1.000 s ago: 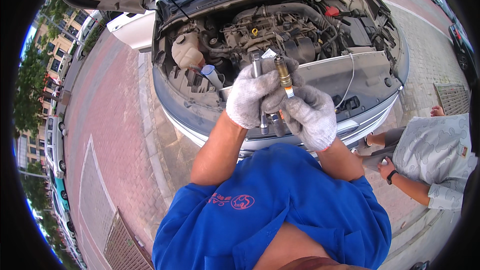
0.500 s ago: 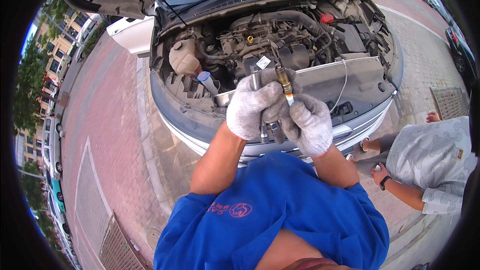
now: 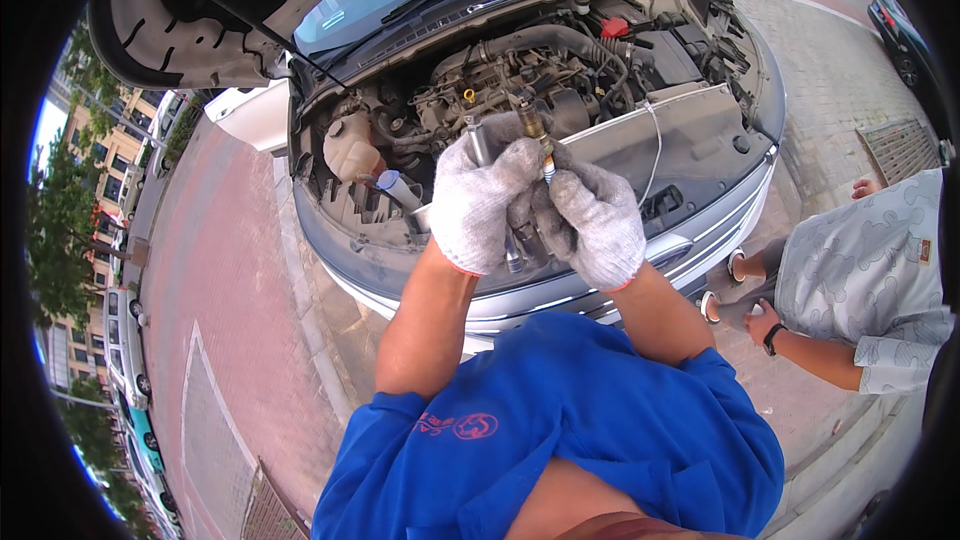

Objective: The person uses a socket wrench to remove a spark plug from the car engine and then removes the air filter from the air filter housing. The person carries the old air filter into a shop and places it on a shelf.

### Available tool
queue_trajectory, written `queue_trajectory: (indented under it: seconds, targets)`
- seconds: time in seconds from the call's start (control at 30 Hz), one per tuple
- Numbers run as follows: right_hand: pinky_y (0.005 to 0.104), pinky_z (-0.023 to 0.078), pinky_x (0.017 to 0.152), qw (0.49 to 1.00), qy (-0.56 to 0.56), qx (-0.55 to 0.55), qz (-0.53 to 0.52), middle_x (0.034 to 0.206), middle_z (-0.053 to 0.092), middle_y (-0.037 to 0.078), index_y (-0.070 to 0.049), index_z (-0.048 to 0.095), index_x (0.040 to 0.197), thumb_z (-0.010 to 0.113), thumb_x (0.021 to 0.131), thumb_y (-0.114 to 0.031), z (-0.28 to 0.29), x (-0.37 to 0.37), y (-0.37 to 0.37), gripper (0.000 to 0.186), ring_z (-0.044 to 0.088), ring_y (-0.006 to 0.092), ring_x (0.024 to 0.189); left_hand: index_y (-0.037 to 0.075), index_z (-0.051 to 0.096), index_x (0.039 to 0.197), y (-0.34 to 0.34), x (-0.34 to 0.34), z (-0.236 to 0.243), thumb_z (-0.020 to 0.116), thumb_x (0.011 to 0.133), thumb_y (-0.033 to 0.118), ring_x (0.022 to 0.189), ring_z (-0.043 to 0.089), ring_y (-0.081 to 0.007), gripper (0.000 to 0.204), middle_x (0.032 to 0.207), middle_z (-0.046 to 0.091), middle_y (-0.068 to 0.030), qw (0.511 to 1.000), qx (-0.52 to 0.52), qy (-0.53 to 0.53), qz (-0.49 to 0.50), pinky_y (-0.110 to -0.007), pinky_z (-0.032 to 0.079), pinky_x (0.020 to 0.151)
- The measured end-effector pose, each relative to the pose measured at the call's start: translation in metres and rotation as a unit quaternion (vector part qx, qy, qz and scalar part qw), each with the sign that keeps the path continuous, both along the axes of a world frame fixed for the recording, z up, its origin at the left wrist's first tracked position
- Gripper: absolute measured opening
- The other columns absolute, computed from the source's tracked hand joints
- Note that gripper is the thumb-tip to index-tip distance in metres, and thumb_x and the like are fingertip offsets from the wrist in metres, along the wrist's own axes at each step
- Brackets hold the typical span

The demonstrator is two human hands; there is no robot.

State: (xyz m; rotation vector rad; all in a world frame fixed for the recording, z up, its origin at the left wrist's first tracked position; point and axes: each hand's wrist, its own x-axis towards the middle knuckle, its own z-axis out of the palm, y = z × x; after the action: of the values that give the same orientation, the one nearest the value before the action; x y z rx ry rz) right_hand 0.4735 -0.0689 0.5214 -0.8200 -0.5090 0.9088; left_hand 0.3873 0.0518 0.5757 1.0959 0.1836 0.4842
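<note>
- Your left hand (image 3: 468,208) grips a metal rod (image 3: 480,147), apparently also bracing the brass-coloured plug (image 3: 534,122).
- Your right hand (image 3: 604,222) pinches that plug's lower end, seemingly for steadiness.

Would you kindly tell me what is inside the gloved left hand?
The left hand grips a silver metal tool: its upper end shows above, but its gripped middle is covered.
</note>
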Motion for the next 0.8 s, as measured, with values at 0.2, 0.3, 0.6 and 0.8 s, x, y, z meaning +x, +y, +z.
queue_trajectory:
  seconds: [0.2, 0.3, 0.6, 0.8]
  targets:
    - [0.0224, 0.046, 0.058, 0.989, -0.111, -0.014, -0.095, 0.079, 0.063, 0.003, -0.001, 0.066, 0.101, 0.063, 0.1, -0.028, -0.012, 0.013, -0.005, 0.027, 0.057, 0.0072, 0.068, -0.004, 0.064, 0.11, -0.012, 0.015, 0.006, 0.067, 0.094, 0.018, 0.051, 0.051, -0.007, 0.027, 0.072, 0.062, -0.0031, 0.998, 0.065, -0.003, 0.024, -0.021, 0.039, 0.046]
    - [0.0257, 0.051, 0.071, 0.968, -0.215, -0.024, -0.126, 0.088, 0.064, 0.005, 0.0, 0.063, 0.109, 0.064, 0.099, -0.026, -0.029, 0.019, -0.008, 0.028, 0.059, 0.0084, 0.079, 0.0, 0.06, 0.118, -0.015, 0.028, 0.005, 0.068, 0.095, 0.022, 0.047, 0.043, -0.0071, 0.032, 0.092, 0.07, -0.0115, 0.997, 0.054, -0.025, 0.057, -0.022, 0.033, 0.043]
    - [0.0225, 0.042, 0.055, 0.989, -0.112, -0.091, 0.029, 0.081, 0.062, 0.005, 0.002, 0.059, 0.113, 0.063, 0.095, -0.021, -0.029, 0.018, -0.021, 0.029, 0.054, 0.0081, 0.063, 0.004, 0.059, 0.116, -0.002, 0.041, -0.01, 0.063, 0.099, 0.023, 0.061, 0.048, -0.0094, 0.026, 0.094, 0.066, -0.0106, 0.98, -0.022, -0.051, 0.19, -0.023, 0.038, 0.048]
    - [0.0218, 0.045, 0.054, 0.997, 0.03, 0.057, -0.049, 0.084, 0.065, 0.01, 0.004, 0.051, 0.132, 0.06, 0.094, -0.009, -0.042, 0.019, -0.032, 0.04, 0.056, 0.0097, 0.062, 0.001, 0.057, 0.119, 0.005, 0.024, -0.001, 0.066, 0.098, 0.028, 0.05, 0.041, -0.006, 0.035, 0.09, 0.064, -0.0102, 0.986, 0.005, -0.066, 0.154, -0.02, 0.032, 0.043]
